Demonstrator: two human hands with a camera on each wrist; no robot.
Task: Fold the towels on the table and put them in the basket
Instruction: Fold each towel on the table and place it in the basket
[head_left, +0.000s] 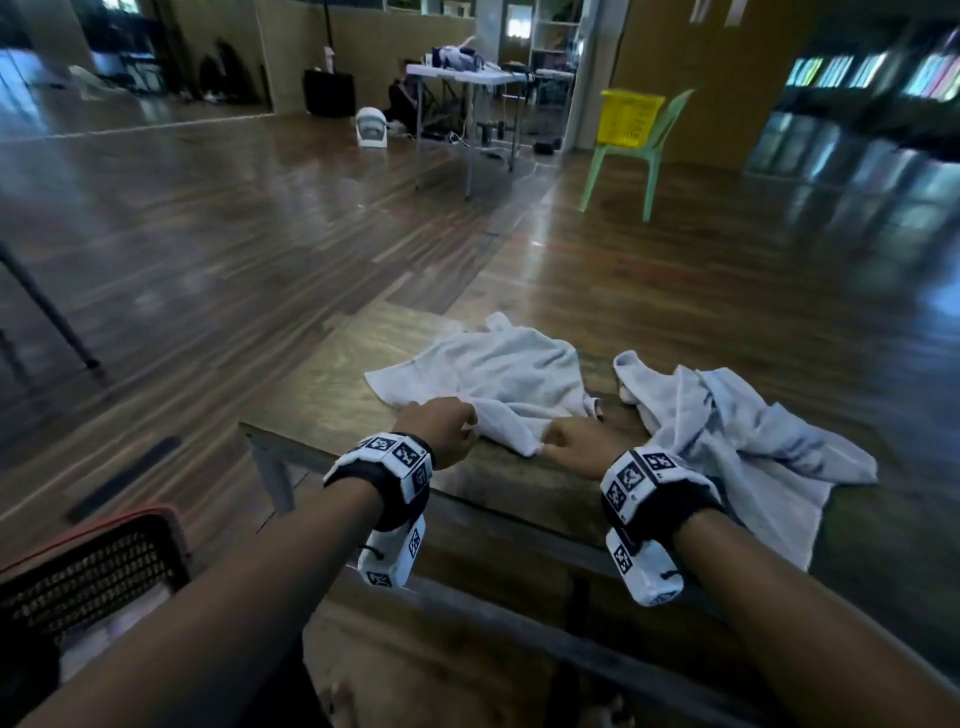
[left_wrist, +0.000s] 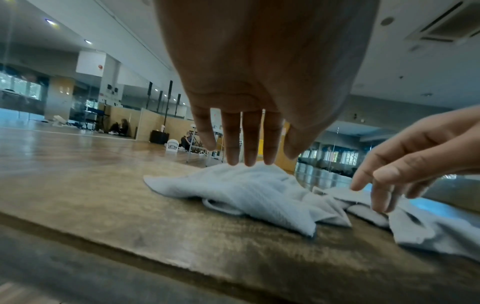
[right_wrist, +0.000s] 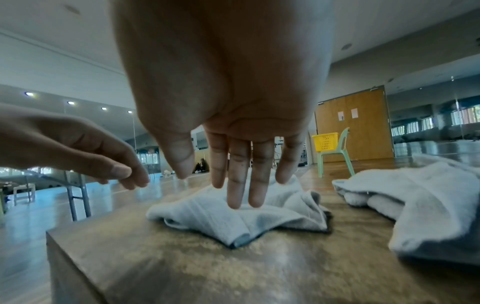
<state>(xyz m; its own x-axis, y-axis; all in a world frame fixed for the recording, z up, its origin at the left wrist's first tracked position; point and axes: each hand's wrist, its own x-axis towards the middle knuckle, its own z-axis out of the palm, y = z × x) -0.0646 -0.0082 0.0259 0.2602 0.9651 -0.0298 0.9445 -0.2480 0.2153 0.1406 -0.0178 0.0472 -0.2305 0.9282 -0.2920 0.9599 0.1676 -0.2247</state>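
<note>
A wooden bench (head_left: 363, 395) stands on a plank floor, with a dark basket (head_left: 93, 571) off its near left corner. One crumpled towel (head_left: 498, 374) lies mid-bench, a second towel (head_left: 737, 441) toward the right edge. The left hand (head_left: 441, 431) and right hand (head_left: 576, 447) hover over the first towel's near edge; each grip is loose, with fingers extended, holding nothing.

A large hall like a dance studio: wide wooden floor (head_left: 208, 218), mirrored walls (right_wrist: 428, 115), folding table (head_left: 462, 78).
</note>
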